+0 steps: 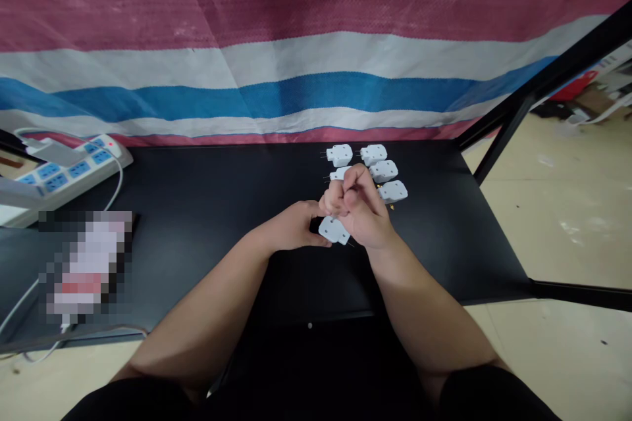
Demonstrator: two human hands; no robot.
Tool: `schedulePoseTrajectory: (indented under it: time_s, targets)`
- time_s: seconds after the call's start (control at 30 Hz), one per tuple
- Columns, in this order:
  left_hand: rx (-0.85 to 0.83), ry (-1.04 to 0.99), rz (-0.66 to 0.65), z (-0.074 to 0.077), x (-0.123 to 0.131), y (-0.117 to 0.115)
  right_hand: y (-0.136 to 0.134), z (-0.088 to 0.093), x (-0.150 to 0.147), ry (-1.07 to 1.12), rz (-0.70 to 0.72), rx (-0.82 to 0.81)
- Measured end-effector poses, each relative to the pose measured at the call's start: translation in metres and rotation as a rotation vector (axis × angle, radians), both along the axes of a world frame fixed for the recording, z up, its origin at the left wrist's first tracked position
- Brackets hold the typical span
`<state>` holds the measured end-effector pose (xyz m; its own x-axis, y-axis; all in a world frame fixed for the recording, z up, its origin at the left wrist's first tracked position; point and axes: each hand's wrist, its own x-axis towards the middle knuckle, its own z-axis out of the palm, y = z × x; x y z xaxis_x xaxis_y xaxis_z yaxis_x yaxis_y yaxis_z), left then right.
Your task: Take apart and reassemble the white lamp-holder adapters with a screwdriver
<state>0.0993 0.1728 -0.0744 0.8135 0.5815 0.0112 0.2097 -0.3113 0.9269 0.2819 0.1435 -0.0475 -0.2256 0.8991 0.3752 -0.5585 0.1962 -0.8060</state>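
Note:
My left hand holds a white plastic housing by its left edge, fingers and thumb around it. The housing has small dark holes in its face, and thin pins stick out at its lower right. Just above and to the right, my right hand is closed in a pinch; whatever is between its fingertips is too small or hidden to make out. Beyond the hands, several similar white housings lie in two columns, among them one at the back left and one at the right. My right hand partly covers one of them.
Small brass-coloured bits lie by the right column. On the left of the black table are a white power strip, a cable and a blurred-out phone. A striped sheet hangs behind; a black frame stands right.

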Motion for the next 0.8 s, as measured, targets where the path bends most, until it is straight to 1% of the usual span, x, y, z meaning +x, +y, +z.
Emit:
schedulePoseTrajectory:
  time_s: [0.2,0.27,0.37,0.43,0.53,0.63,0.73,0.8]
  targets:
    - [-0.003,-0.011,0.002,0.003,0.001,-0.001,0.003,-0.008,0.005,-0.072,-0.1,0.023]
    - [0.007,-0.018,0.004,0.003,0.002,-0.001,0.002,-0.007,0.008,-0.093,-0.096,0.031]
    - [0.006,-0.033,0.0,0.002,0.001,-0.001,0.001,-0.001,0.009,-0.088,-0.038,0.009]
    - [0.007,-0.022,0.0,0.002,0.001,0.0,0.0,0.003,0.008,-0.055,-0.011,-0.014]
    - [0.017,0.01,0.002,0.001,0.001,0.0,0.001,0.005,0.005,0.003,-0.006,0.015]
    - [0.022,0.009,0.004,0.001,0.001,0.0,0.002,0.002,0.004,0.008,-0.038,0.032]
    - [0.022,-0.018,-0.003,0.001,0.002,0.0,0.004,-0.004,0.006,-0.016,-0.082,0.015]
    - [0.018,-0.029,-0.001,0.001,0.002,-0.001,0.004,-0.007,0.007,-0.043,-0.086,0.008]
